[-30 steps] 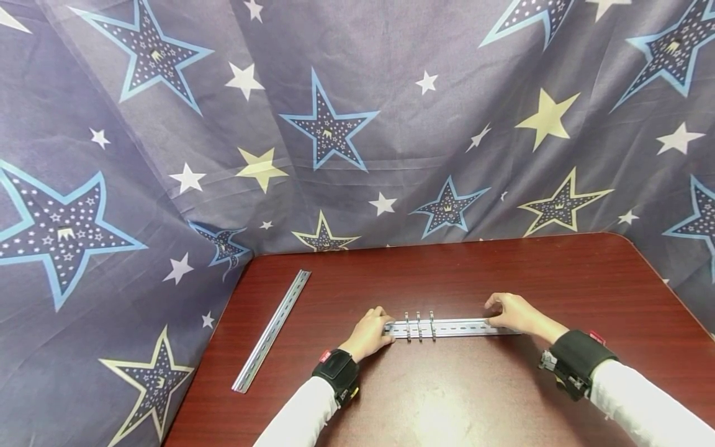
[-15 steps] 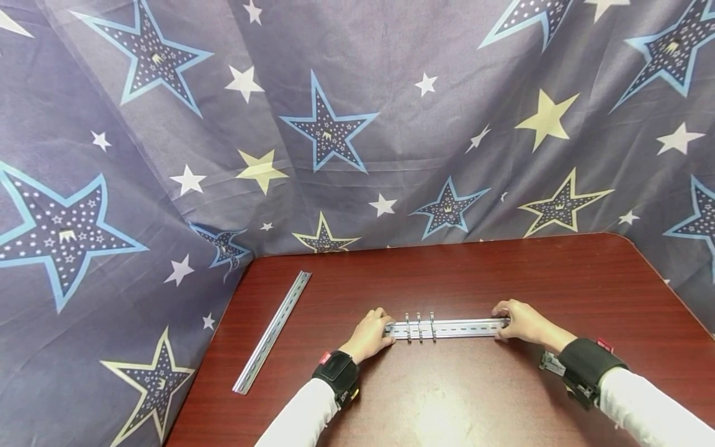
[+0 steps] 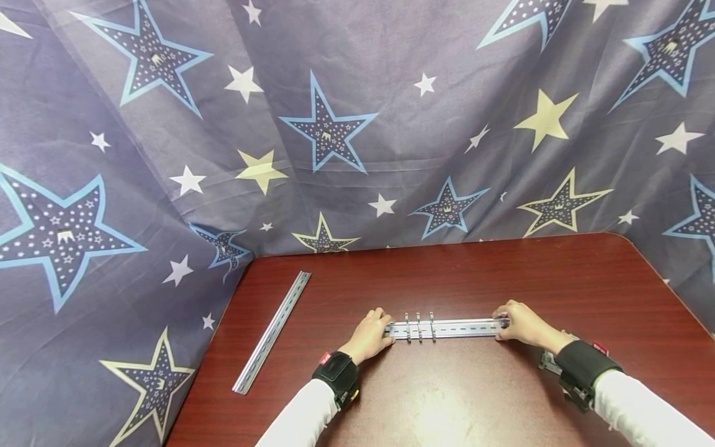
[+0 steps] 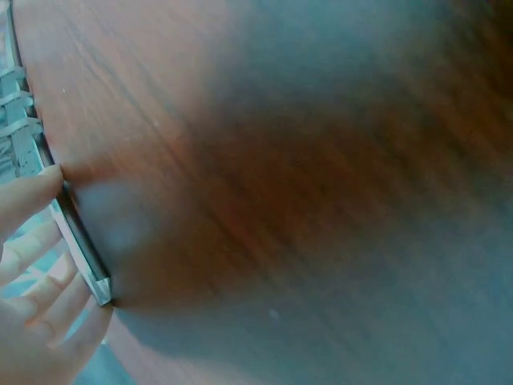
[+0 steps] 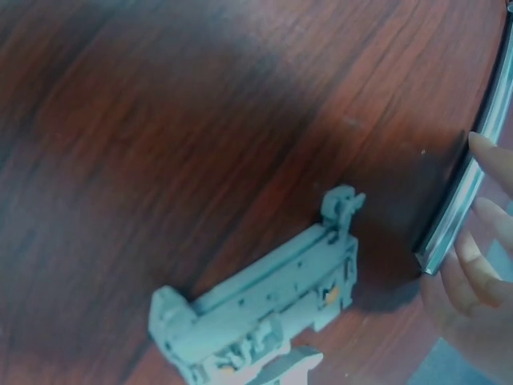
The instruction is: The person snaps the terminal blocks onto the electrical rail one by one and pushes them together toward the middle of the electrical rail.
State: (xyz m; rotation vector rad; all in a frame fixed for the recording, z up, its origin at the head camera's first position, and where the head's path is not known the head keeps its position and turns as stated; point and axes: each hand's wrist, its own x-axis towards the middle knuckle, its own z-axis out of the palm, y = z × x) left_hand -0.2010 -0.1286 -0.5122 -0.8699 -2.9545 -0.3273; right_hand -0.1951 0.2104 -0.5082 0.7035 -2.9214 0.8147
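A slotted metal DIN rail [image 3: 466, 328] lies crosswise on the table, with three narrow metal clips [image 3: 419, 327] standing across it left of its middle. My left hand [image 3: 367, 335] grips the rail's left end; in the left wrist view the thumb [image 4: 36, 195] presses one long edge and the other fingers lie on the far side. At the opposite end, my right hand [image 3: 522, 324] holds the rail between thumb and fingers, as the right wrist view also shows. Close by that wrist lies a grey terminal-block-like module [image 5: 264, 305], partly hidden by the wrist in the head view.
A second slotted rail [image 3: 272, 332] lies at a slant on the left of the reddish-brown table [image 3: 357, 279]. Star-patterned cloth [image 3: 357, 205] hangs along the back and both sides. Each wrist wears a black band [image 3: 337, 374].
My right hand has slid outward to the rail's right end and closed around it, then stayed there. The left hand, the clips and the second rail have kept their places.
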